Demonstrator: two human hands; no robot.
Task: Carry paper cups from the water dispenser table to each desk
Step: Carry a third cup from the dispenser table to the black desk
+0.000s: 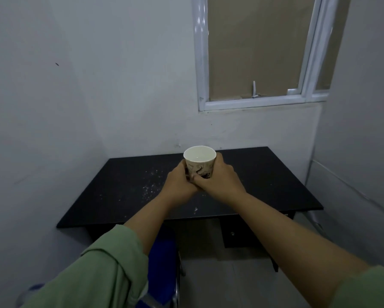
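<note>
A white paper cup [199,158] with a dark printed pattern is held upright over the black desk [124,181]. Pale liquid shows inside it. My left hand [179,182] wraps the cup's left side and my right hand [218,180] wraps its right side and front, with the fingers meeting below the cup. Whether the cup's base touches the desk is hidden by my hands.
The desk stands in a narrow corner between grey walls, under a white-framed window [260,103]. White specks are scattered on the desktop. A blue chair [162,263] sits in front of the desk at lower left. A drawer [240,234] hangs under the desk.
</note>
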